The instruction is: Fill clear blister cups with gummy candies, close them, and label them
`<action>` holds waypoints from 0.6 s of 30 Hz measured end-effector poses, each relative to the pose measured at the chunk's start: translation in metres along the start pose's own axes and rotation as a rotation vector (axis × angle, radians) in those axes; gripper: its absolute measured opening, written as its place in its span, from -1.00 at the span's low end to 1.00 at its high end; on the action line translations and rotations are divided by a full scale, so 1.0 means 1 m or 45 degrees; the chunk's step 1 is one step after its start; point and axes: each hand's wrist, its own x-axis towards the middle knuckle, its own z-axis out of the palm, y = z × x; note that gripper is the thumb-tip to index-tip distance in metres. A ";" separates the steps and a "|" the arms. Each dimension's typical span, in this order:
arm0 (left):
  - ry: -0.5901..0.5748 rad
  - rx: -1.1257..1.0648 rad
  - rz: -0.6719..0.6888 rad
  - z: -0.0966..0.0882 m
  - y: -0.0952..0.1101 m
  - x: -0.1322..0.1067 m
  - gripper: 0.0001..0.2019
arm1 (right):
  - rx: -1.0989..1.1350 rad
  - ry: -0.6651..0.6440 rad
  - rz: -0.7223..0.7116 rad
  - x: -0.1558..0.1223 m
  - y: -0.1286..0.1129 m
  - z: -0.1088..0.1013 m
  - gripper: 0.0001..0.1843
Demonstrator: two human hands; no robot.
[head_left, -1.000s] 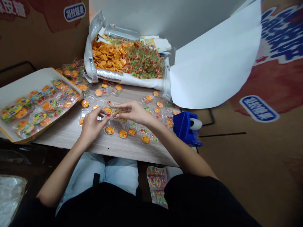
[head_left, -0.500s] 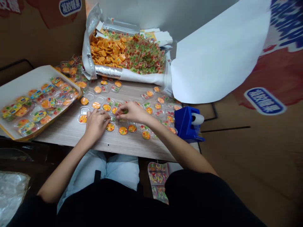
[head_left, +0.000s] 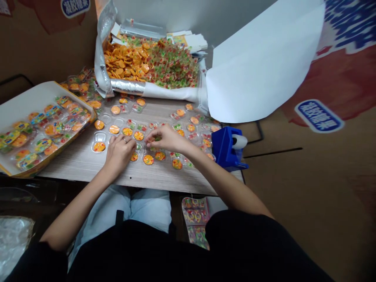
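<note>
Head view has swung slightly, so everything sits further left in frame; both hands stay low over the same row of clear plastic blister trays (head_left: 100, 141) on the tabletop (head_left: 73, 166). Left hand (head_left: 119, 153): ringed, fingers nearly flat and slightly spread, lying across the trays, no grip visible; the palm hides what lies beneath. Right hand (head_left: 167, 139): fingertips bunched, partly closed over a small gummy candy (head_left: 157, 138); whether it is held is hard to make out.

Beyond the row, an open foil-lined bag (head_left: 101, 55) is heaped with orange gummy discs and red-green candies. Left of the row, a cardboard tray (head_left: 35, 94) carries overlapping filled blisters. Right of the row stands a blue tape dispenser (head_left: 225, 148), below a white paper sheet (head_left: 258, 66). Below the row, past the table edge, printed candy cards (head_left: 195, 221) are partly cut off by dark clothing (head_left: 132, 254).
</note>
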 end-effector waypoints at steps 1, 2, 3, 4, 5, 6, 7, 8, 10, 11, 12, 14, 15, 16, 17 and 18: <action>-0.004 0.031 -0.003 0.000 -0.001 0.000 -0.82 | 0.000 -0.011 -0.004 -0.001 0.000 0.000 -0.88; 0.000 0.051 -0.011 0.000 -0.002 -0.001 -0.81 | 0.002 -0.020 -0.007 -0.001 0.001 0.001 -0.88; 0.008 0.064 -0.019 0.000 -0.003 -0.002 -0.81 | 0.002 -0.024 -0.012 -0.002 0.001 0.001 -0.88; 0.013 0.074 -0.021 0.000 -0.004 -0.003 -0.81 | -0.001 -0.024 -0.018 -0.002 0.002 0.001 -0.88; 0.021 0.084 -0.019 -0.001 -0.004 -0.004 -0.81 | -0.008 -0.022 -0.022 -0.003 0.002 0.000 -0.87; 0.034 0.094 -0.016 -0.002 -0.004 -0.005 -0.80 | -0.020 -0.019 -0.022 -0.003 0.002 0.000 -0.86; 0.050 0.103 -0.017 -0.003 -0.004 -0.006 -0.80 | -0.031 -0.019 -0.019 -0.004 0.002 -0.001 -0.85; 0.067 0.106 -0.024 -0.005 -0.003 -0.007 -0.79 | -0.038 -0.022 -0.015 -0.004 0.001 -0.002 -0.84; 0.088 0.084 -0.042 -0.009 0.001 -0.006 -0.79 | -0.050 -0.031 -0.010 -0.006 -0.001 -0.004 -0.80; 0.081 0.059 -0.049 -0.010 0.004 -0.005 -0.78 | -0.061 -0.033 -0.009 -0.007 -0.002 -0.005 -0.79; 0.064 0.028 -0.056 -0.011 0.008 -0.004 -0.78 | -0.080 -0.032 -0.009 -0.008 -0.003 -0.006 -0.79; 0.007 -0.031 -0.071 -0.010 0.014 0.000 -0.79 | -0.138 -0.027 -0.013 -0.009 -0.004 -0.008 -0.79; -0.024 -0.052 -0.079 -0.009 0.017 0.002 -0.79 | -0.166 -0.026 -0.013 -0.010 -0.005 -0.008 -0.79; -0.054 -0.063 -0.085 -0.008 0.019 0.004 -0.80 | -0.188 -0.028 -0.010 -0.011 -0.005 -0.009 -0.79; -0.080 -0.065 -0.089 -0.006 0.021 0.005 -0.80 | -0.203 -0.033 -0.003 -0.011 -0.005 -0.010 -0.79; -0.103 -0.058 -0.087 -0.004 0.022 0.006 -0.81 | -0.213 -0.039 0.010 -0.012 -0.005 -0.010 -0.79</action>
